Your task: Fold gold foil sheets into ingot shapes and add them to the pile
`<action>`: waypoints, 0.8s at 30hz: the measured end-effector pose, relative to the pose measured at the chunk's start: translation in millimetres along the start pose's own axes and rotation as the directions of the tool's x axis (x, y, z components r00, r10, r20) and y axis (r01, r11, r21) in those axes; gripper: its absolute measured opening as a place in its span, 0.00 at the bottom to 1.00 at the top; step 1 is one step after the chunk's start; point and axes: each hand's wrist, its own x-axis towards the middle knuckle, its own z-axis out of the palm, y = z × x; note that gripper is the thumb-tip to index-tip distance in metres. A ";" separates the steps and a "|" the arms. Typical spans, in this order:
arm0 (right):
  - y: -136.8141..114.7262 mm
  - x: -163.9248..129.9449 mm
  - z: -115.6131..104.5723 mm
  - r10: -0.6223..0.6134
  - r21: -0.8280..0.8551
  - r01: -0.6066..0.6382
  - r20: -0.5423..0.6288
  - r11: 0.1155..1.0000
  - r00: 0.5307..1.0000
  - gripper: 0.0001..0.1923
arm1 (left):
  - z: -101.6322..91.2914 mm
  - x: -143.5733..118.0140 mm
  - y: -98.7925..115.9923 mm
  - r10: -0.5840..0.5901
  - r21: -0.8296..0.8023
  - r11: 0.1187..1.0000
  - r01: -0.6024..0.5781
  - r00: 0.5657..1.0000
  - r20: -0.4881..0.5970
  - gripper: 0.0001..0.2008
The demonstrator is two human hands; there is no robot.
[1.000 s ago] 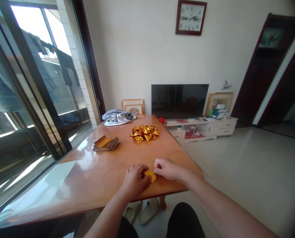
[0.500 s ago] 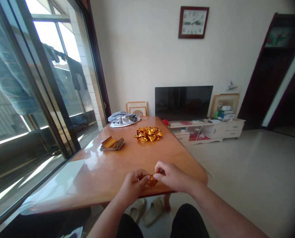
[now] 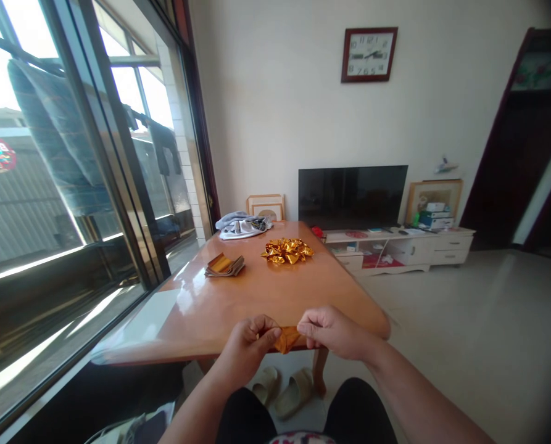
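Bright living room: glass sliding doors point(image 3: 71, 203) fill the left side, a pale wall behind carries a framed clock point(image 3: 369, 54), and below it a dark television point(image 3: 352, 196) sits on a low white cabinet point(image 3: 409, 246). Orange wooden bench point(image 3: 238, 302) runs away from the viewer, glossy, sun glare on its left edge. At its far end lies a crumpled grey cloth point(image 3: 242, 225); nearer, a heap of shiny gold foil pieces point(image 3: 287, 251); left of that heap, well apart from it, a small stack of gold-faced sheets point(image 3: 224, 265). Nothing lies between these and the near edge. Pair of beige slippers point(image 3: 282, 388) on the floor under the bench, beside its leg. Compared with a second ago, the camera has tilted up and swung so more window shows, and both hands have lifted off the bench top and drawn back to its near edge. Left hand point(image 3: 245, 348) closed, fingertips pinching one end of a small gold foil piece point(image 3: 286, 338); right hand point(image 3: 333, 332) closed likewise on the other end. Foil piece is held between them just at the bench's near edge, folded to a downward point, orange-gold, creased, far duller than the heap.
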 end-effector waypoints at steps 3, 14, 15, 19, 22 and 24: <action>-2.1 -3.9 2.4 -0.004 0.018 0.004 0.024 1.000 1.000 0.19 | 0.4 -8.8 8.6 0.018 0.029 0.999 -0.018 1.000 0.008 0.16; -12.8 -17.9 4.3 -0.040 0.098 0.036 0.032 0.994 0.999 0.21 | -3.9 -31.8 33.9 -0.083 -0.233 0.969 0.086 0.996 0.024 0.15; -13.6 -19.5 3.7 -0.039 0.114 0.034 0.034 0.993 0.999 0.21 | -3.7 -32.7 35.3 -0.093 -0.258 0.961 0.096 0.995 0.023 0.14; -14.3 -25.5 3.8 -0.030 0.150 0.024 0.039 0.988 0.999 0.22 | -2.0 -34.5 34.7 -0.108 -0.270 0.957 0.107 0.994 0.013 0.15; -9.6 -28.1 6.6 -0.010 0.169 0.003 0.044 0.986 0.999 0.22 | -0.5 -35.5 31.6 -0.108 -0.269 0.958 0.104 0.994 0.001 0.16; -4.6 -29.0 8.7 -0.001 0.181 -0.006 0.035 0.984 0.999 0.23 | 0.6 -36.7 30.9 -0.117 -0.281 0.953 0.110 0.993 -0.008 0.16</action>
